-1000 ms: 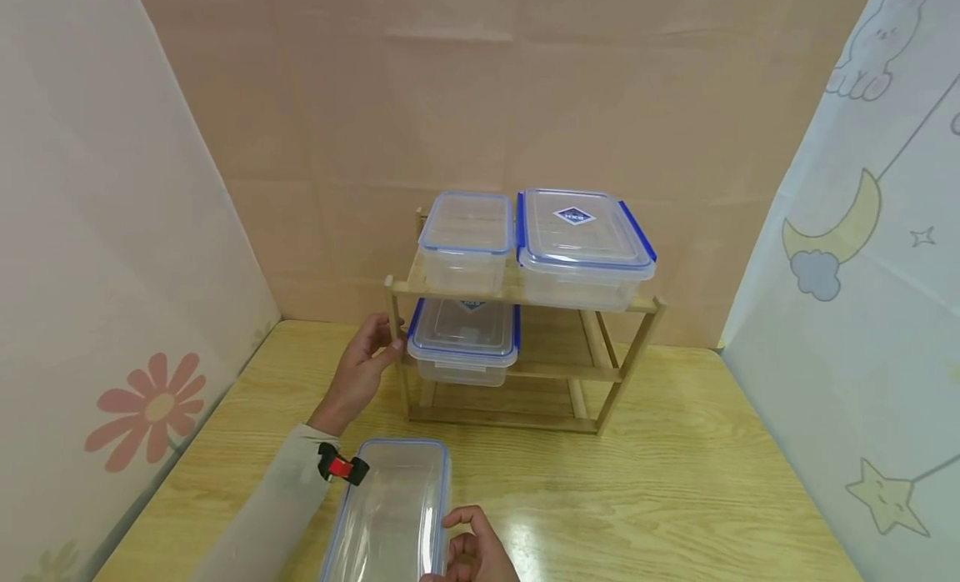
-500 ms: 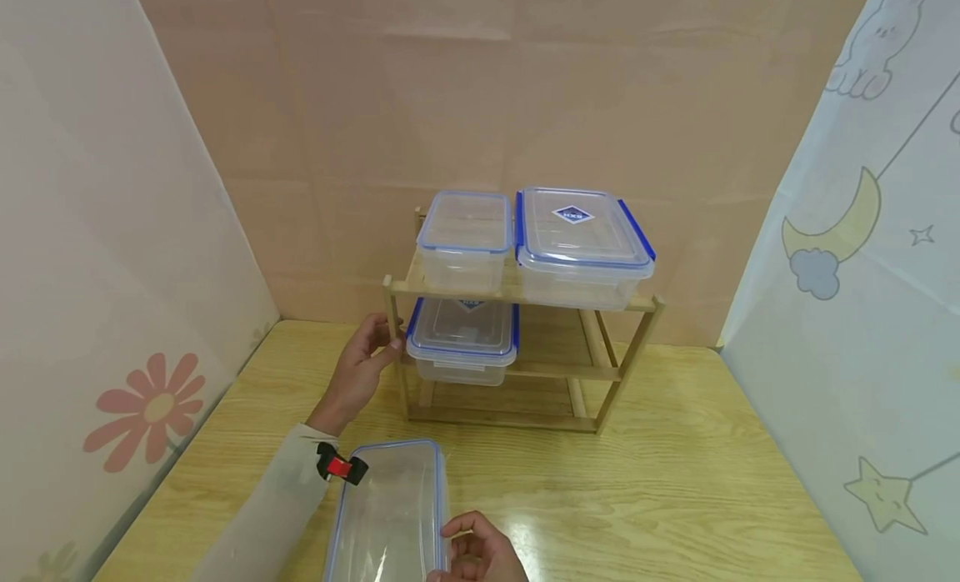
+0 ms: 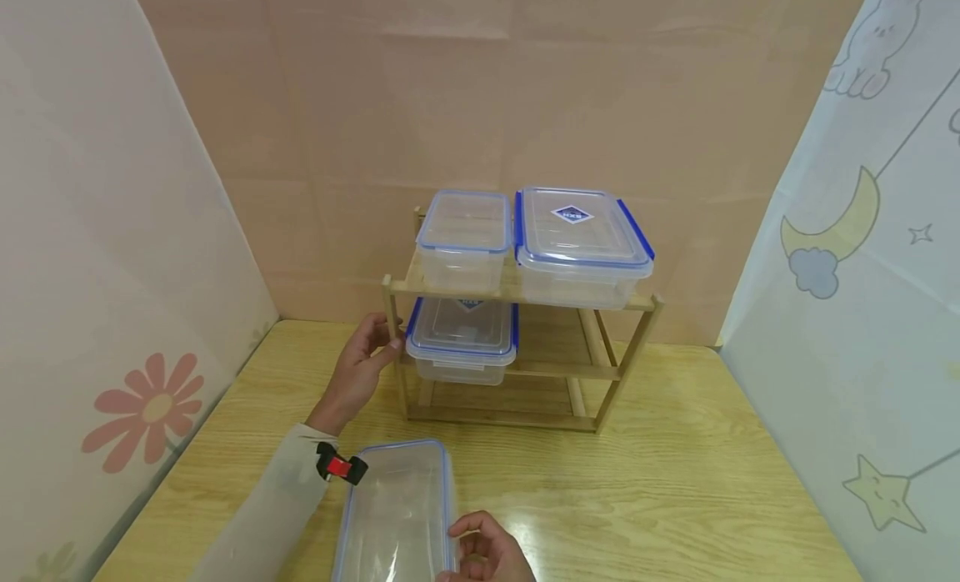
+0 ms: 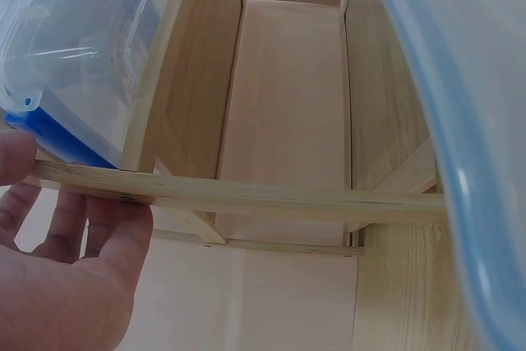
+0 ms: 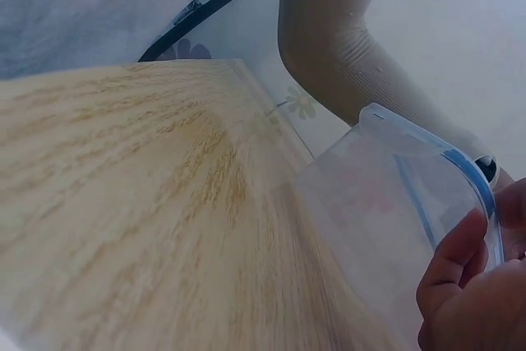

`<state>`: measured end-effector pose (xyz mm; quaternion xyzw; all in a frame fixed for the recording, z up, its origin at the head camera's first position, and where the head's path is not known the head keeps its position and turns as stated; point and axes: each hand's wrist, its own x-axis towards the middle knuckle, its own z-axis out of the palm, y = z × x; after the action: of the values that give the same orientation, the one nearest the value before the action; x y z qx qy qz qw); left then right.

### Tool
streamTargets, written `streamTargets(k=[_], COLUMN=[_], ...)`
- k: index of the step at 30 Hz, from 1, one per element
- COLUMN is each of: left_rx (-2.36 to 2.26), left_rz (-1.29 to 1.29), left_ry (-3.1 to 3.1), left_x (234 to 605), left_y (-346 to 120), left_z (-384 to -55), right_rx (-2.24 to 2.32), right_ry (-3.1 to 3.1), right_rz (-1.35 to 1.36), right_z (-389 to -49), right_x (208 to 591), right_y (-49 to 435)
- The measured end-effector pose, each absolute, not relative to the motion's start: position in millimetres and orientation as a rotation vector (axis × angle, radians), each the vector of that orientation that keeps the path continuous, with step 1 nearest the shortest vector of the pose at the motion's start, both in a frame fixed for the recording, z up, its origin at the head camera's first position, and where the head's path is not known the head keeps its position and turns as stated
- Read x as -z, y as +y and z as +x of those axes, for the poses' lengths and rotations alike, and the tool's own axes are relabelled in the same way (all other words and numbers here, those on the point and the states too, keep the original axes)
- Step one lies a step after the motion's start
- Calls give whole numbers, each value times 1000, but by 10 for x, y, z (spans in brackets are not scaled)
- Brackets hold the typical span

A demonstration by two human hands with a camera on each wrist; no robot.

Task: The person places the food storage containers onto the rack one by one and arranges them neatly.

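My left hand (image 3: 356,369) grips the left front post of a wooden three-tier rack (image 3: 572,370). In the left wrist view, the thumb and fingers (image 4: 123,232) are on either side of that post. My right hand (image 3: 491,553) holds the right rim of a long clear food container (image 3: 401,507) with a light blue seal, in front of the rack. The right wrist view has my fingers (image 5: 460,252) curled at the container's rim, its clear side wall (image 5: 353,228) tilted over the table. Its near end is cut off by the head view's lower edge.
On the rack's top tier stand a smaller clear container (image 3: 465,223) and a wide one (image 3: 585,232) with dark blue clips. Another blue-clipped container (image 3: 463,332) sits at the left of the middle tier. Printed walls (image 3: 825,382) flank the wooden table (image 3: 675,482).
The long container has shifted and tilted slightly, ending a little to the right, and my right hand has moved a little right with it. My left hand stays on the rack's post.
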<state>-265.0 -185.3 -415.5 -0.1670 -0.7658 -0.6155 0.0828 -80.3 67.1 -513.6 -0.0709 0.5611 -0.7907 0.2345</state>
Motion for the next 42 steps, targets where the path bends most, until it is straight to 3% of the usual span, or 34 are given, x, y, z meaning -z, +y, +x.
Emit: streamTargets(k=[12,42], left_rx=[1842,1803], left_rz=[-501,-501], left_ry=[-2270,-2292], left_x=[4176,4184], left_y=[-1853,-1862], left_z=[-2680,-2670], right_rx=[2240,2233], right_ry=[1455,1604], right_rz=[-240,-206], right_z=[-825,-743], right_x=[5152,4728], right_y=[799,1253])
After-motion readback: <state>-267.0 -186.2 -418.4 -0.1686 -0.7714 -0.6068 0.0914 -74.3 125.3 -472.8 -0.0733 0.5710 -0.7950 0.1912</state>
